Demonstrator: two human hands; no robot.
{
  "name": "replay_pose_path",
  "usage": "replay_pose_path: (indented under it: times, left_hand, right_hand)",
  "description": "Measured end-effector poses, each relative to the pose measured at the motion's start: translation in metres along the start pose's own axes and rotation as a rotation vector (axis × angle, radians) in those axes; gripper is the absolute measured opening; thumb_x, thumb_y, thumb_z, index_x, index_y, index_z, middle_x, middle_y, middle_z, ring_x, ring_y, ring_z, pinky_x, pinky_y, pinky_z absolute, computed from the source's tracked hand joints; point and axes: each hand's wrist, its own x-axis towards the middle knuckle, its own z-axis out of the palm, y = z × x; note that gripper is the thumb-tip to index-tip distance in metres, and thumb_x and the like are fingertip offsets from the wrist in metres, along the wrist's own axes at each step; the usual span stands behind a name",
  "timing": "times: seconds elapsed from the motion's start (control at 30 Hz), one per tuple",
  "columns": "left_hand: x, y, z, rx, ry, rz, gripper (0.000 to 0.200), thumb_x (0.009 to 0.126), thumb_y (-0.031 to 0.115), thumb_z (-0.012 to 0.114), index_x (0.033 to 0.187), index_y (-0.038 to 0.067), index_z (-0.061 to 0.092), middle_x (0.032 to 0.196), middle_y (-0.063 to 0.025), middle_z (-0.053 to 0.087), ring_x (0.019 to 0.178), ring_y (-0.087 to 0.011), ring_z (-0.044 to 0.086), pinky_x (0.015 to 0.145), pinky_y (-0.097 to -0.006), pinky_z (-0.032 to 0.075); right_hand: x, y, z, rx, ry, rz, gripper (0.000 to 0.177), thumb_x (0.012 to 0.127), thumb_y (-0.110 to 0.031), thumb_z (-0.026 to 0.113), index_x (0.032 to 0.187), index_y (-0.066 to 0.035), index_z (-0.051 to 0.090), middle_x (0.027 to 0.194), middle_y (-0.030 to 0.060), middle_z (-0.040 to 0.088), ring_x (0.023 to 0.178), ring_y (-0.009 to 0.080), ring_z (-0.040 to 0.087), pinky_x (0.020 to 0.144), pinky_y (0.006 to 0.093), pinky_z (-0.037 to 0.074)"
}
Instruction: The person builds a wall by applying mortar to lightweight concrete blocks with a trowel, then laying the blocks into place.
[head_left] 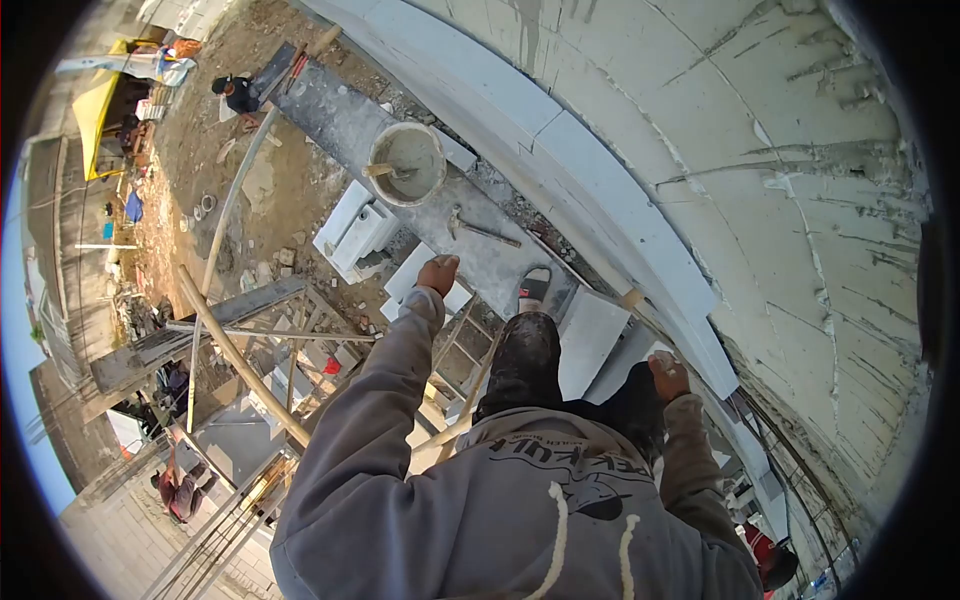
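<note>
My left hand [437, 273] is held out over pale blocks [408, 280], its fingers curled closed and nothing showing in them. By my right thigh, my right hand [668, 377] is also closed, near the light-coloured wall ledge [600, 165]; I see nothing in it. One sandalled foot [534, 287] stands on a grey scaffold plank [490, 205]. Ahead of that foot a hammer [480, 232] lies on the plank, apart from both hands. Farther along stands a round bucket of grey mortar [410, 165], with a wooden-handled tool [380, 170] resting in it.
A plastered block wall [780, 200] rises along the right. Wooden poles [240, 350] cross at the left, above lower ground. More white blocks [358, 230] sit beside the plank. People [238, 95] are at the far end, at lower left and at lower right.
</note>
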Motion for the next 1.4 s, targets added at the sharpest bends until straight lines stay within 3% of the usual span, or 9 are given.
replay_pose_path:
  times: [0.1,0.33,0.37,0.7,0.77,0.83,1.03,1.13,1.4]
  left_hand:
    - [0.003,0.046,-0.022,-0.050,-0.131,-0.117,0.045,0.081,0.038,0.046,0.105,0.002,0.059,0.105,-0.0193,0.059,0.104,-0.0313,0.053,0.089,-0.0355,0.039]
    - [-0.037,0.041,0.014,0.190,-0.245,-0.187,0.045,0.080,0.041,0.045,0.103,0.007,0.062,0.106,-0.0190,0.058,0.106,-0.0328,0.051,0.090,-0.0372,0.038]
    - [-0.045,0.028,0.028,0.059,-0.169,-0.137,0.039,0.083,0.032,0.053,0.095,-0.005,0.060,0.077,-0.0063,0.060,0.065,-0.0149,0.054,0.061,-0.0293,0.043]
    - [-0.075,0.015,-0.022,0.389,-0.250,-0.217,0.044,0.079,0.039,0.052,0.100,0.002,0.062,0.086,-0.0105,0.064,0.076,-0.0221,0.061,0.074,-0.0327,0.046]
    - [-0.059,0.010,-0.033,0.351,-0.294,-0.394,0.041,0.086,0.038,0.040,0.110,0.010,0.059,0.115,-0.0140,0.055,0.108,-0.0332,0.050,0.093,-0.0381,0.038]
    - [-0.052,0.053,-0.045,1.040,-0.514,0.031,0.034,0.088,0.030,0.037,0.106,0.010,0.059,0.111,-0.0149,0.057,0.107,-0.0321,0.051,0.091,-0.0405,0.040]
    - [-0.047,0.157,0.004,0.548,-0.379,-0.042,0.049,0.083,0.043,0.044,0.111,0.004,0.057,0.114,-0.0175,0.055,0.110,-0.0324,0.049,0.094,-0.0365,0.036]
    - [-0.051,0.155,0.061,0.773,-0.652,0.425,0.043,0.081,0.041,0.046,0.096,0.004,0.061,0.105,-0.0182,0.056,0.099,-0.0340,0.052,0.084,-0.0375,0.040]
    - [-0.092,0.133,0.086,0.690,-0.908,0.210,0.043,0.079,0.042,0.047,0.094,0.004,0.060,0.099,-0.0182,0.059,0.095,-0.0340,0.055,0.083,-0.0402,0.041]
  right_hand:
    - [0.007,-0.001,-0.020,-0.088,0.122,0.099,0.044,0.079,-0.039,0.053,0.104,-0.003,0.058,0.096,0.0212,0.061,0.095,0.0352,0.057,0.082,0.0383,0.043]
    - [0.038,0.051,-0.010,-0.113,0.093,0.076,0.047,0.079,-0.044,0.049,0.099,-0.003,0.062,0.100,0.0222,0.060,0.099,0.0375,0.054,0.085,0.0422,0.041]
    - [0.045,0.042,-0.006,-0.128,-0.004,0.188,0.050,0.078,-0.046,0.048,0.100,-0.003,0.061,0.102,0.0227,0.058,0.101,0.0383,0.052,0.085,0.0426,0.041]
    - [0.048,-0.121,0.028,0.069,-0.007,-0.292,0.045,0.081,-0.042,0.047,0.102,-0.004,0.059,0.098,0.0214,0.060,0.097,0.0376,0.054,0.083,0.0424,0.041]
    - [0.047,-0.089,0.048,0.129,0.030,-0.322,0.048,0.081,-0.044,0.046,0.103,-0.004,0.058,0.098,0.0216,0.060,0.098,0.0366,0.054,0.084,0.0422,0.041]
    - [0.032,-0.068,0.052,0.126,-0.109,-0.116,0.051,0.081,-0.047,0.046,0.106,-0.003,0.056,0.104,0.0231,0.057,0.101,0.0366,0.053,0.086,0.0408,0.041]
    - [-0.069,-0.024,0.097,0.173,-0.222,-0.252,0.039,0.075,-0.029,0.059,0.104,-0.003,0.057,0.098,0.0225,0.058,0.094,0.0364,0.055,0.080,0.0396,0.045]
    - [-0.079,0.002,0.149,0.121,-0.200,-0.409,0.027,0.072,-0.021,0.059,0.092,-0.002,0.059,0.090,0.0212,0.058,0.086,0.0365,0.055,0.073,0.0409,0.045]
    - [-0.101,-0.053,0.148,0.343,-0.123,-0.137,0.018,0.076,-0.018,0.053,0.082,-0.001,0.058,0.080,0.0186,0.058,0.079,0.0336,0.057,0.068,0.0387,0.045]
